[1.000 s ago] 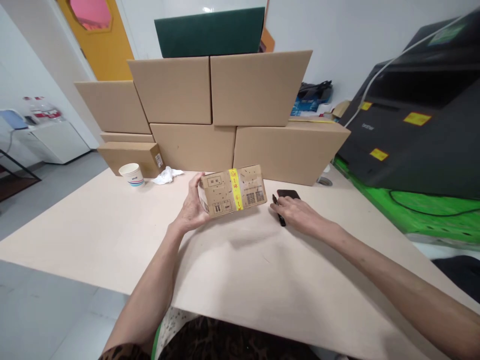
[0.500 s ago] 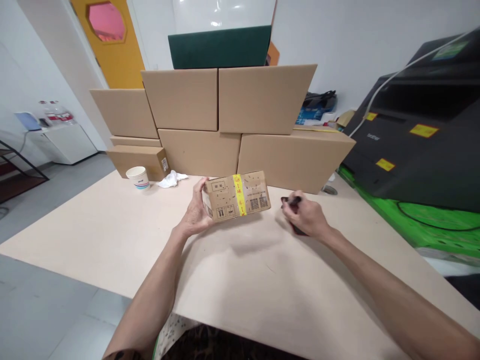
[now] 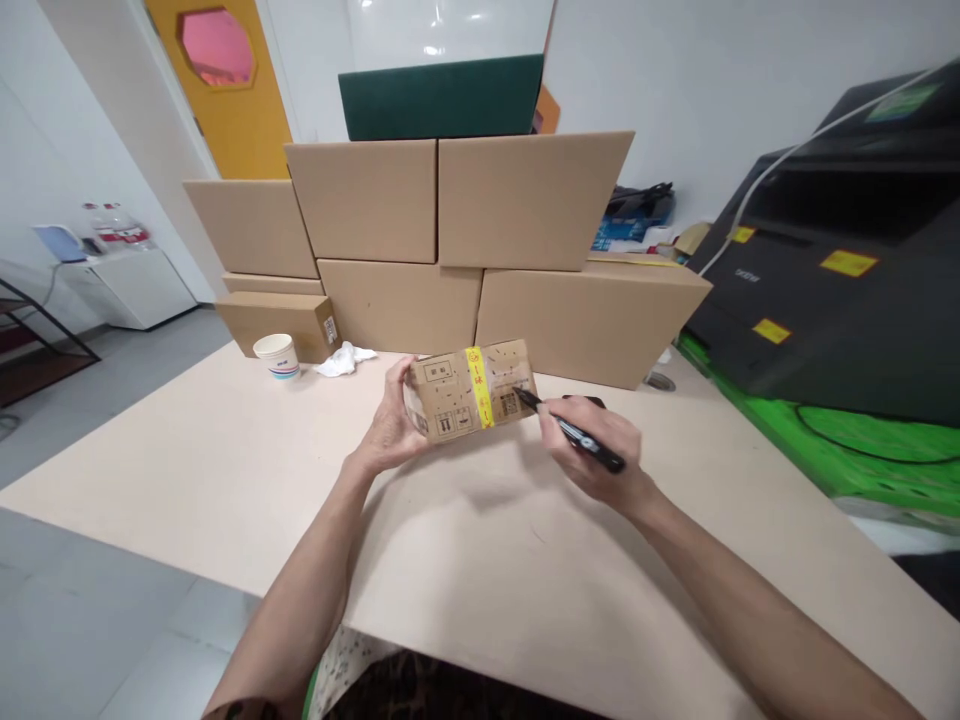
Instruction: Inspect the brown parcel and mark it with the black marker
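Note:
A small cardboard box (image 3: 450, 400) with a yellow printed tape strip and black printed marks is tilted up over the table. My left hand (image 3: 394, 425) grips its left end, thumb below and fingers behind. In my right hand (image 3: 596, 440) is a black marker (image 3: 589, 445), its tip at the right part of the box face, by the printed square codes. Whether the tip touches the cardboard I cannot tell. A dark piece, perhaps the marker's cap, shows above my right fingers, mostly hidden.
Large cardboard boxes (image 3: 360, 200) are stacked at the table's back, topped by a dark green box (image 3: 442, 98). A paper cup (image 3: 276, 356) and crumpled tissue (image 3: 345, 359) stand at the left on the table (image 3: 187, 470). A black printer (image 3: 840, 270) is at the right.
My right hand has turned and moved left, bringing the marker's tip up to the box face. The box and my left hand have stayed almost in place.

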The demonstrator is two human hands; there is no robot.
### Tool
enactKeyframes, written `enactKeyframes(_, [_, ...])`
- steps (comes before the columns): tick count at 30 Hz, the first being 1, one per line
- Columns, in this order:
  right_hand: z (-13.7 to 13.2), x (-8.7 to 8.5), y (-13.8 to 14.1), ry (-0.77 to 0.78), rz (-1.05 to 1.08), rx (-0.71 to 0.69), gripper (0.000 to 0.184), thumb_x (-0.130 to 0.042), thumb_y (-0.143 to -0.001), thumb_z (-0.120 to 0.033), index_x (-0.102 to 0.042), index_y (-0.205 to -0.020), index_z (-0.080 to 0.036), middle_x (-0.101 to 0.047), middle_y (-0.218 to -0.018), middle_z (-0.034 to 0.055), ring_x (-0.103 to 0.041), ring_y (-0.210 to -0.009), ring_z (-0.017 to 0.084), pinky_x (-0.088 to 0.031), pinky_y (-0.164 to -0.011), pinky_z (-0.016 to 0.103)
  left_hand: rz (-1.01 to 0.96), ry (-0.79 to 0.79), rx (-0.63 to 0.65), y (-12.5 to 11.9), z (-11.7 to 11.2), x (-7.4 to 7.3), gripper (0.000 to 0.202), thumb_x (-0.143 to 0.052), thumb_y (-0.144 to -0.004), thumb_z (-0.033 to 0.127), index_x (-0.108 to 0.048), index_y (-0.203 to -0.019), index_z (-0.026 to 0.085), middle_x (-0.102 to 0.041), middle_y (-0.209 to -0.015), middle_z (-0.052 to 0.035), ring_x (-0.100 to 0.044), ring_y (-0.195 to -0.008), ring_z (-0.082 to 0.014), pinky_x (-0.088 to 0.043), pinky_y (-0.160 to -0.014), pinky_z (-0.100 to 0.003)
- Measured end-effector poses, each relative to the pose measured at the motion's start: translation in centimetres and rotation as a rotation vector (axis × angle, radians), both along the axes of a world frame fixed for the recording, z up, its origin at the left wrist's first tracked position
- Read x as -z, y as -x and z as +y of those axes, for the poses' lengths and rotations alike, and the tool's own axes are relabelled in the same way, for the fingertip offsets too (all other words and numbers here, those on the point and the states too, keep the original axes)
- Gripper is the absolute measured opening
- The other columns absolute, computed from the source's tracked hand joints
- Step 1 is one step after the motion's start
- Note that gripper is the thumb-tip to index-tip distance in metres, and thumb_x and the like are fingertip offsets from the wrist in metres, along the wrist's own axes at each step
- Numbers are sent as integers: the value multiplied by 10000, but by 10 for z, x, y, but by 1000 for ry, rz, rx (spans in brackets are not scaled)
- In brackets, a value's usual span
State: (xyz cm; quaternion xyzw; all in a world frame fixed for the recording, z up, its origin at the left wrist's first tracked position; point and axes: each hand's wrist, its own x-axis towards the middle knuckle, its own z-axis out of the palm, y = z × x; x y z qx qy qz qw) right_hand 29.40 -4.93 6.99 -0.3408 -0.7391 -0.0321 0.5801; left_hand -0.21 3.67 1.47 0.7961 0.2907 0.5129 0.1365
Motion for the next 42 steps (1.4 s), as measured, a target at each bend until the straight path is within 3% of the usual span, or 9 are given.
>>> enactKeyframes(5, [10, -1, -6, -47, 211, 149, 48, -696, -927, -294, -728, -893, -283, -761, -798, 35, -697, -631, 219, -571, -624, 380, -41, 38, 29, -2, -2, -2, 1305, -986, -577, 518, -207, -1596, 278, -384, -1560, -218, -499, -1425, -406, -413, -1202, -631])
enactKeyframes(9, [17, 16, -22, -48, 253, 195, 56, -684, -946, -293, -729, -971, -270, -748, -851, 40, -696, -685, 225, -574, -671, 390, -40, 49, 46, -3, -3, -2, 1300, -985, -586, 512, -201, -1598, 289, -367, -1585, -218, -452, -1469, -413, -374, -1229, -640])
enactKeyframes(14, [35, 65, -36, 213, -288, 102, 248, -533, -990, -200, -726, -1137, -252, -728, -939, 93, -720, -850, 256, -608, -811, 417, -42, 47, 31, -1, -2, -3, 1306, -990, -580, 511, -195, -1592, 288, -388, -1548, -209, -499, -1419, -395, -397, -1215, -633])
enactKeyframes(17, [40, 89, -34, 392, -665, 71, 450, -466, -867, 2, -732, -1181, -179, -694, -925, 122, -688, -819, 254, -598, -741, 378, -35, 17, 36, -1, -2, -4, 1303, -984, -581, 530, -202, -1596, 290, -381, -1561, -207, -485, -1441, -402, -397, -1221, -624])
enactKeyframes(21, [44, 100, -33, 455, -760, 33, 568, -419, -807, 67, -730, -1234, -143, -702, -995, 164, -695, -943, 299, -603, -830, 433, -23, 21, 32, -1, -5, -5, 1282, -976, -603, 513, -207, -1604, 287, -383, -1571, -209, -487, -1446, -405, -394, -1226, -619])
enactKeyframes(28, [50, 75, -46, 595, -212, -106, 443, -491, -1030, -318, -582, -1463, -287, -645, -1410, 161, -637, -1270, 343, -545, -1048, 559, -132, 115, 57, -6, -8, -10, 1283, -1006, -541, 496, -261, -1564, 289, -402, -1574, -201, -473, -1457, -409, -397, -1222, -593])
enactKeyframes(32, [50, 45, -32, 698, 75, -312, 800, -694, -920, -579, -357, -1614, -369, -458, -1658, 112, -453, -1503, 365, -391, -1198, 624, -341, 303, 91, -8, -16, -21, 1190, -1005, -554, 464, -352, -1528, 261, -504, -1542, -180, -488, -1462, -398, -440, -1196, -552])
enactKeyframes(36, [52, 30, -5, 800, 143, -632, 935, -743, -873, -607, -281, -1646, -357, -354, -1730, 105, -346, -1581, 366, -313, -1254, 620, -557, 517, 177, -8, -21, -27, 1010, -969, -610, 465, -479, -1455, 207, -651, -1428, -169, -627, -1334, -381, -554, -1055, -479])
enactKeyframes(42, [46, 40, 13, 904, 350, -758, 979, -743, -849, -658, -246, -1646, -380, -245, -1781, 60, -181, -1654, 310, -165, -1321, 597, -902, 712, 170, -15, -24, -39, 618, -854, -722, 586, -648, -1151, 192, -803, -1100, -91, -768, -1098, -319, -623, -934, -411])
